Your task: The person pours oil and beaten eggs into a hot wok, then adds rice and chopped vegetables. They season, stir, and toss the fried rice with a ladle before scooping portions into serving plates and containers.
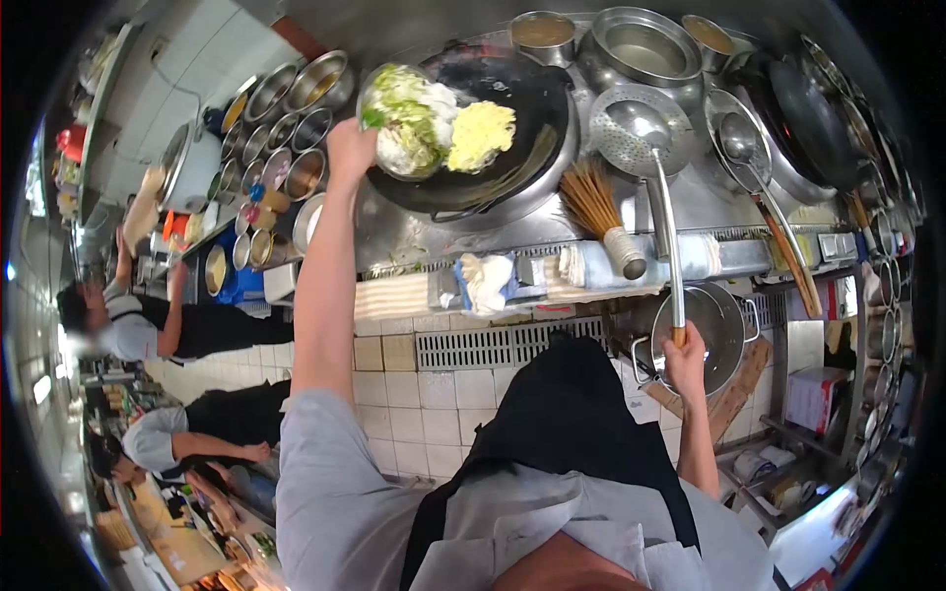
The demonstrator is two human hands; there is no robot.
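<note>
Both hands are occupied: the left hand (352, 156) is closed on the near-left edge of a round container (412, 176) of chopped pale and green food (399, 110), and the right hand (685, 360) is wrapped around the handle end of a long ladle (671, 236). What matters most is how these two sit about the wok (540, 110). With that arm stretched almost straight forward, the left hand is much the nearer, at the wok's left side, and the container overhangs that side of the dark bowl. A yellow clump (481, 136) lies just right of the container's contents, against the black of the wok; whether it rests on the metal or is in mid-air cannot be told. The right hand is close to the body and well apart from the wok, over a two-handled pot (724, 330) below the worktop (389, 234). From there the ladle's long axis runs forward and slightly left, so its head is over a perforated skimmer (613, 116), to the right of the wok rather than above it; whether ladle and skimmer touch is unclear. A bristle brush (594, 192) lies on the worktop between wok and ladle handle, slanting towards the body.
</note>
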